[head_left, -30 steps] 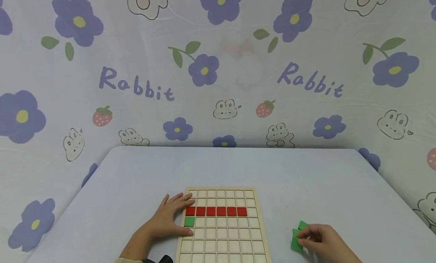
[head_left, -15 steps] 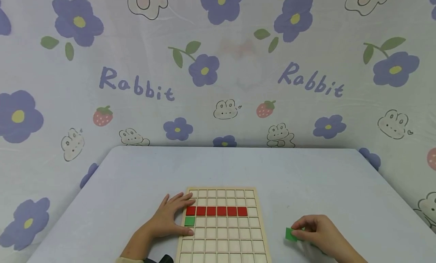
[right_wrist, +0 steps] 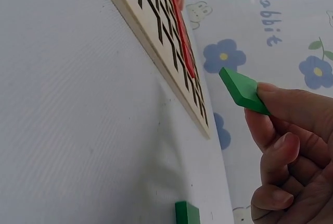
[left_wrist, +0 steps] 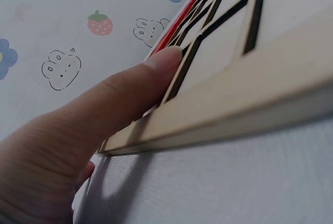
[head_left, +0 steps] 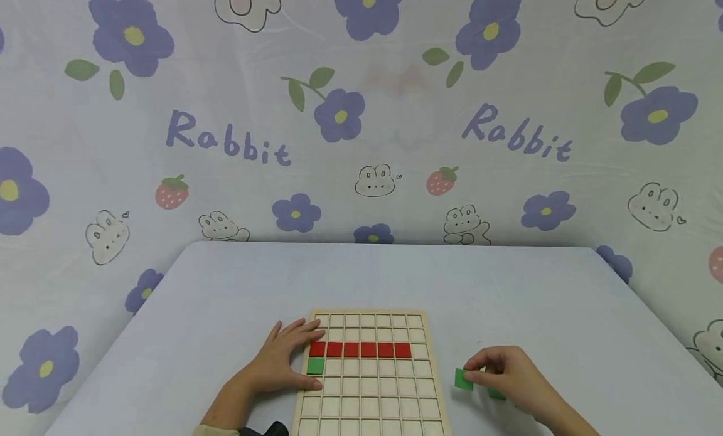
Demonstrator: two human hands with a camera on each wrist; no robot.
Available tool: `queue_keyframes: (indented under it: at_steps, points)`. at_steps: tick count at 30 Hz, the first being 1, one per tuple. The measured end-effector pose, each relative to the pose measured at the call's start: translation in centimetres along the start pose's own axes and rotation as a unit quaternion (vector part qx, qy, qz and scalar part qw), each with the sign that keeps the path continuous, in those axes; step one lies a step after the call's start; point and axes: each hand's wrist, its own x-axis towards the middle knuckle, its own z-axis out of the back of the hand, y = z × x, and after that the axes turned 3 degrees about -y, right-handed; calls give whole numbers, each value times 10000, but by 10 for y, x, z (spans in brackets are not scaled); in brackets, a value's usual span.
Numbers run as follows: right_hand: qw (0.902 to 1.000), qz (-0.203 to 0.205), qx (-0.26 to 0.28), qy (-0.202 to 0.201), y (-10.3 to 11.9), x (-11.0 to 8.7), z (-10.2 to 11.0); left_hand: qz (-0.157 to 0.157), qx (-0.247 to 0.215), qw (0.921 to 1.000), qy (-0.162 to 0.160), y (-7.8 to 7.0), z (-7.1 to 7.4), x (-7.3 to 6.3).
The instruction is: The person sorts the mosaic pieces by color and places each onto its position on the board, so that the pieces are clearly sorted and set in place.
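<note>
Head view shows me the left hand (head_left: 275, 366) resting, fingers spread, on the left edge of the board (head_left: 369, 386), while the right hand (head_left: 506, 374) pinches a green tile (head_left: 462, 379) near the board's right side, raised above the tabletop (head_left: 508, 292), where a second tile (head_left: 497, 394), partly hidden, seems to lie.

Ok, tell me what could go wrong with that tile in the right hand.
The right hand pinches the green tile near one edge, above the table, so it might twist or slip out. The second green tile lies close by on the table and could get brushed aside. If the left hand lets the board slide, lining the tile up with a cell may be harder.
</note>
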Motion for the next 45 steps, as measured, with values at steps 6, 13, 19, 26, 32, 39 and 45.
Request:
queue_keyframes:
  at_steps: [6, 13, 19, 26, 32, 39, 45]
  points:
    - [9999, 99, 68, -12, 5, 7, -6, -4, -32, 10000, -13, -2, 1, -1]
    - [9997, 146, 209, 9, 10, 14, -11, -10, -76, 10000, -42, -2, 0, -2]
    - [9996, 180, 222, -30, 17, 20, -17, -36, -80, 10000, -44, -1, 0, -2]
    - [9990, 321, 299, 65, 26, 27, -25, -33, -94, 9999, -25, 0, -1, -1]
    - [9982, 496, 310, 149, 32, 35, -33, -40, -63, 10000, 2, 1, -2, 0]
    - [9957, 766, 442, 272, 39, 42, -41, -35, -62, 10000, -13, 0, 0, -1]
    - [9955, 757, 474, 333, 45, 48, -52, -56, 19, 10000, -55, -1, 2, -2]
